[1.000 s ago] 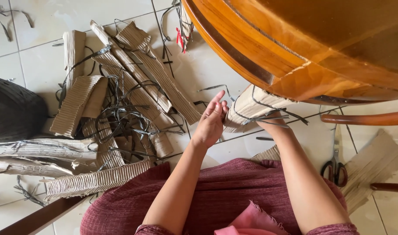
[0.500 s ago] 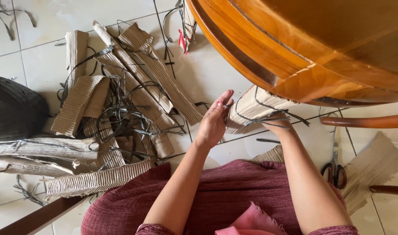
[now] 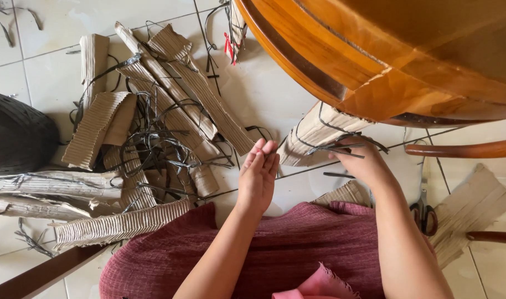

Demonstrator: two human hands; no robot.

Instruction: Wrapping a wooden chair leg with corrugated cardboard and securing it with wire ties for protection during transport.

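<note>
Head view, only one. Landmark: the polished orange-brown wooden furniture frame (image 3: 386, 61), top right.

Right hand (image 3: 363, 163) sits just below the frame's lower edge, grip closed on thin dark plastic strapping (image 3: 333, 148). That strapping runs around the corrugated brown cardboard wrap (image 3: 314, 133), which is still on a furniture part tucked under the frame. So the wrap is not off yet.

Left hand (image 3: 258, 174) hangs left of the frame, below its edge, fingers straight and together, palm turned inward. Grip open, nothing in it, close beside the wrap's end but not clearly touching.

Judgement: well along. Far left of the frame, a heap of torn corrugated cardboard strips (image 3: 148, 127) and loose black strap offcuts (image 3: 153, 147) lies on the white tiled floor (image 3: 264, 83). Left to do: this strapped piece at least.

Black-handled scissors (image 3: 424, 213) lie on the floor below the frame, right of the right forearm. Dark red knitted cloth (image 3: 297, 249) covers the lap, bottom centre.
</note>
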